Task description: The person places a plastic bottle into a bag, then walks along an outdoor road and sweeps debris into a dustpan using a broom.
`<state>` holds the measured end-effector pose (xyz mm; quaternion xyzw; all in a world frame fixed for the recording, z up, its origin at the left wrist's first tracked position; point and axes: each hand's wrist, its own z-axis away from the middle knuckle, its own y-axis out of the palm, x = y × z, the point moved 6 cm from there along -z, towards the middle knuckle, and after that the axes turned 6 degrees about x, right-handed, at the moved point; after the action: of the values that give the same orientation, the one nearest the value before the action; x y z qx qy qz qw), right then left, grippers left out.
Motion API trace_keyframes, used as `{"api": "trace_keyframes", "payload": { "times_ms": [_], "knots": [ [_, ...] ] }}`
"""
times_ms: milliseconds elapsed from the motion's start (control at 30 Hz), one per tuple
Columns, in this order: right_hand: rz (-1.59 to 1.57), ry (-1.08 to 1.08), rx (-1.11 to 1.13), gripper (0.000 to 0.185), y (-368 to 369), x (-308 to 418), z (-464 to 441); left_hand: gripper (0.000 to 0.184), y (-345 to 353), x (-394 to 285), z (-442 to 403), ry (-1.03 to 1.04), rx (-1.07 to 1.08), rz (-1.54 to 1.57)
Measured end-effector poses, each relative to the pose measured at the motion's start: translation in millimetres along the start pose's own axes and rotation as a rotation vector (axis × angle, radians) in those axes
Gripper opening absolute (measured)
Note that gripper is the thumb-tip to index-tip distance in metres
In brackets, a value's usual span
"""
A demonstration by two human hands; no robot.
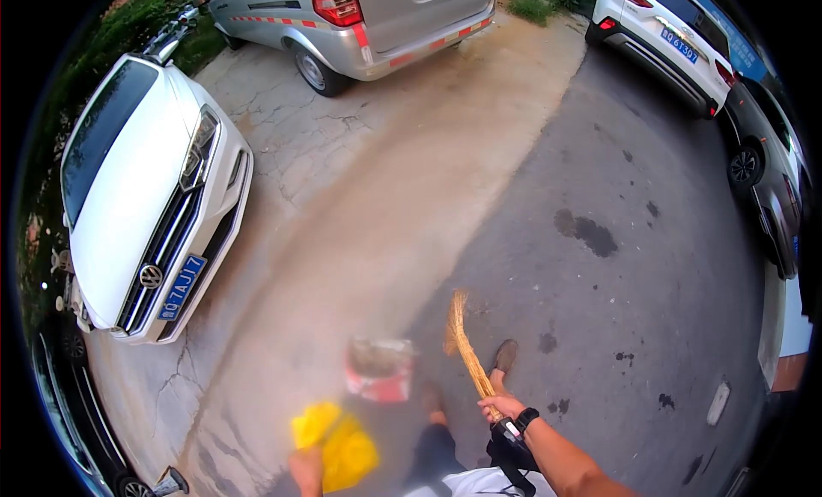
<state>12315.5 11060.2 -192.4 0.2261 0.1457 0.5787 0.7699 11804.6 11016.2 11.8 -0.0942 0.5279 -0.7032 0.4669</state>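
One straw broom [471, 360], near, gripped in the right hand [503, 406]; one blurred yellow item [344, 450], near left, gripped by the left hand [306, 470]. Hazard: a wide leftward stroke could tip the red-and-white container [379, 381]. Ground: cracked concrete [368, 206] left, stained asphalt [531, 240] right; white car [128, 197] left, silver van [398, 26] far.

The left hand [306, 467], yellow item [341, 450], perhaps a bag, and red-white container [378, 384] blur.

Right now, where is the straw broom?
In the head view, right of centre: the right hand grips the broom, beside a brown shoe on dark pavement.
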Motion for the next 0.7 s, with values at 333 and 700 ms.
{"api": "trace_keyframes", "payload": {
  "times_ms": [333, 700],
  "knots": [
    [-0.144, -0.055, 0.108, 0.019, -68, 193, -45, 0.034, 58, -139, -11, 0.113, 0.091, -0.031],
    [-0.475, -0.216, -0.270, 0.060, -344, 257, 109, 0.052, 115, -447, 21, 0.287, 0.199, -0.634]
  ]
}}
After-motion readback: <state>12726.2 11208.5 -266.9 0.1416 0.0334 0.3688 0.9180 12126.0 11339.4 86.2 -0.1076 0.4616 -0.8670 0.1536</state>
